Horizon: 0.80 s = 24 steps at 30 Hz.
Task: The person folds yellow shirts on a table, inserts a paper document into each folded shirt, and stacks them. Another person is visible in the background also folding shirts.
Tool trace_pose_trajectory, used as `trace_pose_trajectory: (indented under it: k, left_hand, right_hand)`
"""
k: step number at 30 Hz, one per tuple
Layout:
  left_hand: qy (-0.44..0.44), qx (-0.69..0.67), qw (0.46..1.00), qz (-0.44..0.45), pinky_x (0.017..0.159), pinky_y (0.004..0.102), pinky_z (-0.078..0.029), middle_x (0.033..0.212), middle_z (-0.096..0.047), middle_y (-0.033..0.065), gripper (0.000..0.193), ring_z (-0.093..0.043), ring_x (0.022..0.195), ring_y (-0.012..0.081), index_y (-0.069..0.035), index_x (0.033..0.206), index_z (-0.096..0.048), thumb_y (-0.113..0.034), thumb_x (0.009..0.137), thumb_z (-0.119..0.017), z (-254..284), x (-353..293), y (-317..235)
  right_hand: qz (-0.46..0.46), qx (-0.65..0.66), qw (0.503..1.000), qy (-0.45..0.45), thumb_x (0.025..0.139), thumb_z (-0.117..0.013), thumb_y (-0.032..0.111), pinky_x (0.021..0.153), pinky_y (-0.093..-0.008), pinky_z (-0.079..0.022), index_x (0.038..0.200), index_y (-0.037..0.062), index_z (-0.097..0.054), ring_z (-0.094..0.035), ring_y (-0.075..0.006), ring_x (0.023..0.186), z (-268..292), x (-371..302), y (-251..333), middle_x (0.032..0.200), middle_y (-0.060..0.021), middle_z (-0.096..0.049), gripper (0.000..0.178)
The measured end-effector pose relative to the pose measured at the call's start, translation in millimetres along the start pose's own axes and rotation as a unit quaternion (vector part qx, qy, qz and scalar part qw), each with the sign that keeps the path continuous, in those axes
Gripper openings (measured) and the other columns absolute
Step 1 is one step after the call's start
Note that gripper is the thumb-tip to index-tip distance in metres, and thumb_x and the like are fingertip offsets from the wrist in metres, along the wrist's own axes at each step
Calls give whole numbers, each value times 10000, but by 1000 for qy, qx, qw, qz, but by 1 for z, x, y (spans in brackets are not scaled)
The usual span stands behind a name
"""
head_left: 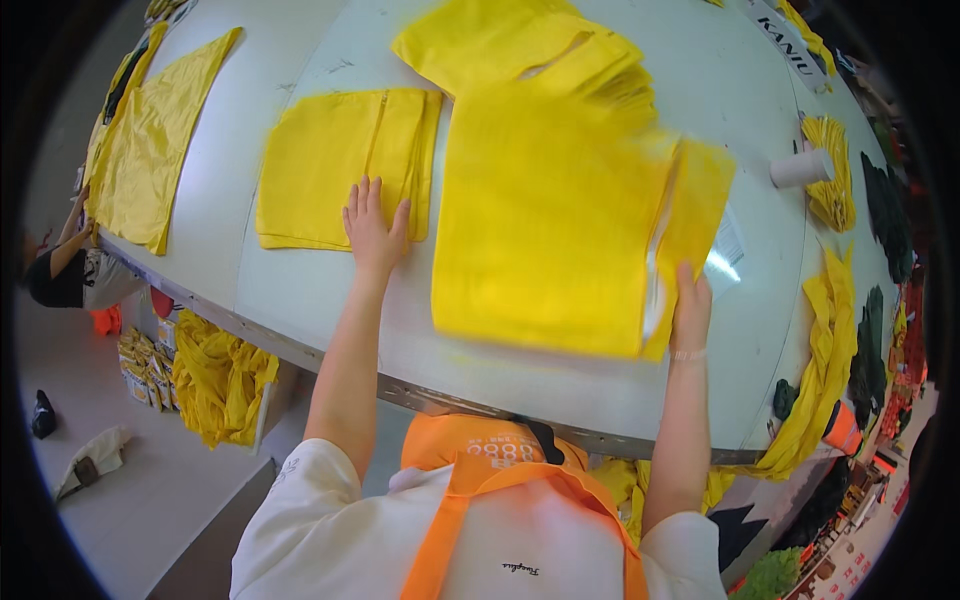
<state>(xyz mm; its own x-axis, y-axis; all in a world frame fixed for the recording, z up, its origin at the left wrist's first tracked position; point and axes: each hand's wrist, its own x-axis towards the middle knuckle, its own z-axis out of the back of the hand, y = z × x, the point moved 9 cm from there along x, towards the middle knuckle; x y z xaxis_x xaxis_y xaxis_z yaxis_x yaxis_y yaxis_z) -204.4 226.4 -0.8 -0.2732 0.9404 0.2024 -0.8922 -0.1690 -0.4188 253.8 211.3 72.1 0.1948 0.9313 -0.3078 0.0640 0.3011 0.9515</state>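
Note:
My left hand (375, 228) lies flat with fingers apart on a small stack of folded yellow fabric pieces (315, 170), which has a seam line near its right side. My right hand (690, 312) grips the lower right edge of a large folded yellow fabric piece (545, 220). That piece is blurred by motion, and a pale slit runs down its right side. Behind it, a fanned pile of yellow fabric (500, 45) is partly covered by the held piece.
The white table (410, 345) carries a white roll (802, 168), a bundle of yellow strips (828, 190) and draped yellow cloth (825, 345) on the right. Yellow fabric (160, 150) lies far left, beside another person (68, 270). A box of yellow cloth (222, 380) stands below the edge.

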Motion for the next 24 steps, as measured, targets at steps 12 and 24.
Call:
trace_pose_trajectory:
  k: [12,24]
  left_hand:
    - [212,70,974,-48,1069,560,-125,1472,-135,245,799,-125,1362,404,-45,1406,-265,-457,803,-589,-16,-130,-87]
    - [221,-53,958,-173,1049,498,-230,1427,-300,167,608,-282,1301,363,-96,1299,-452,-367,787,-634,-13,-189,-142]
  right_hand:
    - [-102,80,991,30,917,-520,288,682,-319,-507,1122,17,-511,-601,-209,861,-190,165,13,984,-102,-602,340]
    - [-72,-407,835,-364,679,-759,324,883,-396,-437,1125,19,-538,-548,-288,974,187,22,-90,1057,-136,-588,584]
